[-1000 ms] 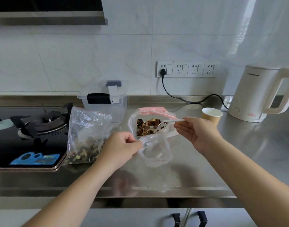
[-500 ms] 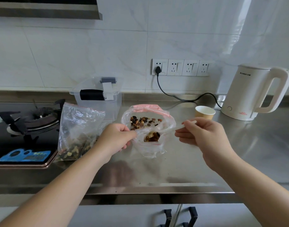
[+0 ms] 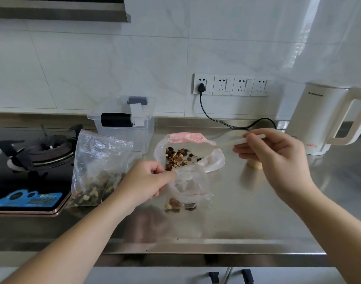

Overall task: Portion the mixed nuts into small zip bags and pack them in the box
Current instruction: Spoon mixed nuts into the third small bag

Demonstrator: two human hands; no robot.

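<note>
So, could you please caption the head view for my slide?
Left hand holds a small zip bag open; right hand lifts a white spoon.

Clear zip bag, few nuts inside

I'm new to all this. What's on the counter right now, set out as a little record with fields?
left hand: pinches the rim of a small zip bag, a few nuts at its bottom
right hand: holds a white plastic spoon above the counter
open nut bag: lies behind the small bag, pink strip at its mouth
large zip bag: stands left, part-filled
clear box: at the wall
kettle: far right
</note>
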